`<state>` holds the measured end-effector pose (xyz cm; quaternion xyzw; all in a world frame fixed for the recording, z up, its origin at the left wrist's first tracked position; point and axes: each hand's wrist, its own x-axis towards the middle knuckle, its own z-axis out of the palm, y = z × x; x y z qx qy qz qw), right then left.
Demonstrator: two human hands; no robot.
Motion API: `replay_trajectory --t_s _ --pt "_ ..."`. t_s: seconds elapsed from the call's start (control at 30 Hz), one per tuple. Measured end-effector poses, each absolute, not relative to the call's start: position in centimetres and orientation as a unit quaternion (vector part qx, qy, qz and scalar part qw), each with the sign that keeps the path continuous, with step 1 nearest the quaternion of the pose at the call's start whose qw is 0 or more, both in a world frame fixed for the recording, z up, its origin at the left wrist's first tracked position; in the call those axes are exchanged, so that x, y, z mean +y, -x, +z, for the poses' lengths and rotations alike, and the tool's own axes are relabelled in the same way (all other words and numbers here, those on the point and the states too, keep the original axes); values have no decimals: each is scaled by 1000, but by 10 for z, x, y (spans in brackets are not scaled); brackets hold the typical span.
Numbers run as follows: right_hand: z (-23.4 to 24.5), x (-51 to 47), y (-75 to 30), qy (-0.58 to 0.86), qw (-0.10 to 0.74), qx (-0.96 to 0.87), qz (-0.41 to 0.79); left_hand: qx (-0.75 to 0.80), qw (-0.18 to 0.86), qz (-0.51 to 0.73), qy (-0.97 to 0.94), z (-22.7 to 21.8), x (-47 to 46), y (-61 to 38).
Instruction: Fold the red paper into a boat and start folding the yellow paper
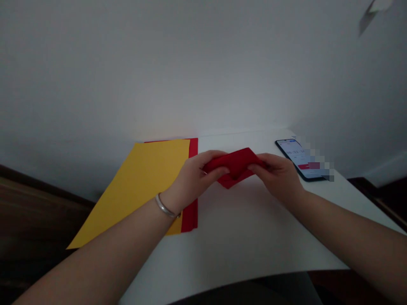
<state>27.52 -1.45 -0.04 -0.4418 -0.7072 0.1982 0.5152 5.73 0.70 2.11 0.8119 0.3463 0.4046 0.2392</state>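
Observation:
A piece of folded red paper (237, 163) is held up above the table between my two hands. My left hand (203, 171) grips its left end, with the thumb on the near face and the fingers behind. At the right end, my right hand (275, 171) pinches the paper in the same way, thumb in front. The paper has angled edges and a lower corner that points down toward the tabletop. Most of the fingers are hidden behind it. A silver bangle (165, 206) circles my left wrist.
Yellow sheets (136, 182) lie over red sheets (190, 216) on the left of the white table (241, 245), jutting past its left edge. A phone (299, 159) showing a timer lies at the back right. Behind the table stands a pale wall (203, 76).

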Motion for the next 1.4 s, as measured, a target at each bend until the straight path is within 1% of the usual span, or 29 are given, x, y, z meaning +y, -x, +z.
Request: replay_trajectory --t_s 0.13,0.2,0.27,0.33,0.4,0.47,0.53,0.57,0.63,0.77,0.83,1.0,1.1,1.2,1.27,1.4 --pt "-4 -9 -274 475 529 -648 273 385 255 400 -792 18 13 -58" --pt "-6 -5 -275 485 525 -625 314 398 296 404 -768 13 17 -59" --pt "-9 0 -276 500 505 -622 328 414 351 390 -744 7 22 -59" --pt "-12 4 -277 525 465 -646 303 443 355 368 -737 1 25 -58" --pt "-15 7 -279 552 409 -680 256 475 286 335 -762 -3 25 -56" --pt "-16 9 -281 563 360 -714 208 493 152 276 -811 -3 23 -56" --pt "-18 10 -283 549 336 -748 161 487 39 223 -843 -2 19 -57" --pt "-19 10 -283 536 331 -763 143 483 12 207 -851 -1 18 -58" --pt "-19 10 -283 513 325 -785 124 477 17 187 -859 -2 17 -59" --pt "-19 8 -283 521 320 -780 134 442 93 172 -876 -5 22 -54" --pt "-19 7 -283 530 321 -773 137 405 110 157 -894 -5 24 -49" --pt "-21 8 -284 519 334 -773 144 337 102 113 -929 -5 26 -42" --pt "-23 7 -285 520 334 -768 168 332 80 108 -934 -6 27 -42" --pt "-21 5 -287 485 324 -790 190 353 51 117 -927 -10 28 -43" --pt "-18 4 -287 443 308 -826 163 376 22 127 -917 -12 28 -44" --pt "-14 1 -286 395 269 -878 29 403 -37 132 -905 -14 24 -49"
